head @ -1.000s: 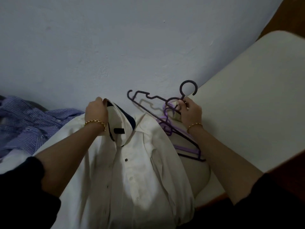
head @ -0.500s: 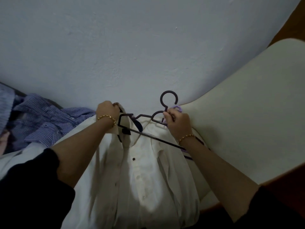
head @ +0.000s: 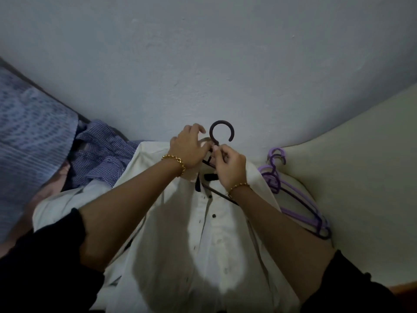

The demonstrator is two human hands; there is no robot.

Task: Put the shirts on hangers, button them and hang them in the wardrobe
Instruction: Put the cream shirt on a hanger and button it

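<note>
White shirt [head: 180, 233] lies front-up across the near edge of a cream surface [head: 361, 177], its collar toward the wall [head: 203, 53]. 1 dark hanger [head: 222, 132] is set into the neck opening. Its round hook stands clear above the collar, and 1 arm of it shows as a dark bar crossing the open neck.

Left hand [head: 189, 147] sits on the left side of the collar with its fingers curled round the fabric, grasping it. Right hand [head: 230, 166] is just beside it. Its fingertips are pinched on the hanger's neck directly below the hook. The 2 hands touch or nearly touch at that point.

The shirt's placket shows small dark buttons. The top of it lies open, and whether the lower part is fastened cannot be told.

Each wrist carries a gold bracelet [head: 174, 162].

A bundle of spare purple hangers [head: 293, 193] lies on the cream surface just right of the shirt's shoulder, hooks toward the wall. A blue checked shirt [head: 101, 152] lies crumpled at the shirt's left side, against the wall. Blue patterned fabric [head: 29, 136] fills the far left.
</note>
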